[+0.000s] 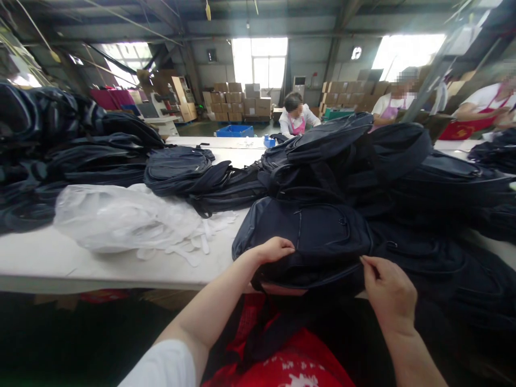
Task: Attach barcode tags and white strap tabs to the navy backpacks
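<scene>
The dark backpack (318,223) lies in front of me at the near edge of the white table (32,266), its front pocket facing up. My right hand (389,285) pinches its near right edge between thumb and forefinger. My left hand (278,249) rests on its front with bent fingers; whether they grip cloth I cannot tell. More dark backpacks (322,142) heap up just behind it and to its right. To my left sits a clear plastic bag (121,217), white strips (181,253) spilling beside it. Across the table, a co-worker (298,118) leans forward.
</scene>
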Available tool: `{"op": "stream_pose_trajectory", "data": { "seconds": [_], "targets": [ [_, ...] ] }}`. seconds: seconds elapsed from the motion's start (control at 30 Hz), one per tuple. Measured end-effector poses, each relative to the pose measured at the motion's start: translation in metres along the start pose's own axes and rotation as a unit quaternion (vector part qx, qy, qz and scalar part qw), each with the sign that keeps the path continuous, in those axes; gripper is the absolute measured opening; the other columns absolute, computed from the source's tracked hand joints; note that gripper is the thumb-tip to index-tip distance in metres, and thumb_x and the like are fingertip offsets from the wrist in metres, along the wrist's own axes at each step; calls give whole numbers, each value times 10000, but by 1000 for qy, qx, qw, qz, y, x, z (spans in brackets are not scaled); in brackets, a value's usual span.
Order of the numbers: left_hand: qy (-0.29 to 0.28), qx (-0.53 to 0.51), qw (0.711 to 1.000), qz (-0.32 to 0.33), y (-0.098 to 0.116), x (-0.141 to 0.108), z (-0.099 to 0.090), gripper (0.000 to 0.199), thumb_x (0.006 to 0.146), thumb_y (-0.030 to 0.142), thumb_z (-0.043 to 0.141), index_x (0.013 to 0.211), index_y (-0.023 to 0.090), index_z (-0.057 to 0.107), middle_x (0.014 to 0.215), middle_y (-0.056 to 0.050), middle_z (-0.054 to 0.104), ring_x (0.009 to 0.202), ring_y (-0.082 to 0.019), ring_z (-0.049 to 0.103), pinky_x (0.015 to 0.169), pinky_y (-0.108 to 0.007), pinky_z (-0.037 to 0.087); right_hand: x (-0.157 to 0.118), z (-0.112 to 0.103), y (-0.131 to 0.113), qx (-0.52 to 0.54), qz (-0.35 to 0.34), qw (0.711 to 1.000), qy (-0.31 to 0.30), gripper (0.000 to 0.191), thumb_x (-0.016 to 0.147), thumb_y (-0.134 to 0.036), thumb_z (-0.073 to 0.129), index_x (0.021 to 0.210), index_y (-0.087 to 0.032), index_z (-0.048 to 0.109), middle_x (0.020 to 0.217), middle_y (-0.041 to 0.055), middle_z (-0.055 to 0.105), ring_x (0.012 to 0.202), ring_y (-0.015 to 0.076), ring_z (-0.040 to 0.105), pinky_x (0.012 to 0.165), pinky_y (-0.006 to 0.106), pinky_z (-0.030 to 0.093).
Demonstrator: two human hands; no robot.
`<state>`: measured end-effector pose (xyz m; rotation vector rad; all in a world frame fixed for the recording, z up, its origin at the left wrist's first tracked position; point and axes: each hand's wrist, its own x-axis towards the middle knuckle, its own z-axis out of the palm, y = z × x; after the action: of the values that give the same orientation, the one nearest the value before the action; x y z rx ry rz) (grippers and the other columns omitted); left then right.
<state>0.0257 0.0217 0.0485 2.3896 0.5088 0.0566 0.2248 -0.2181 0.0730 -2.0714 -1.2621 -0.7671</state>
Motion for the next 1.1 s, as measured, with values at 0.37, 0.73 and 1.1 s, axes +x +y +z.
{"op": "stream_pose_trajectory", "data": {
  "seconds": [0.37,0.73,1.1],
  "targets": [
    [38,180,982,44,17,-25,33,568,623,447,744,1068,141,565,1093,-136,591,1029,-295,561,910,-390,471,6,-4,3,-26,-15,999,-18,263,914,-335,496,852,-165,686,793,70,693,711,200,605,662,301,441],
    [49,-93,993,-54,15,-12,26,208,698,207,608,901,163,626,921,-114,672,998,-319,604,946,-450,421,0,-12,-23,-17,-54,998,35,137,879,-255,582,886,-163,683,969,106,693,862,232,619,830,369,478],
    [91,-548,822,-124,-11,7,18,299,660,305,609,905,142,660,722,-48,699,707,-195,674,757,-342,531,0,67,-66,47,135,896,-420,276,837,-124,444,962,-77,686,933,215,702,906,290,680,868,401,473]
  ]
}}
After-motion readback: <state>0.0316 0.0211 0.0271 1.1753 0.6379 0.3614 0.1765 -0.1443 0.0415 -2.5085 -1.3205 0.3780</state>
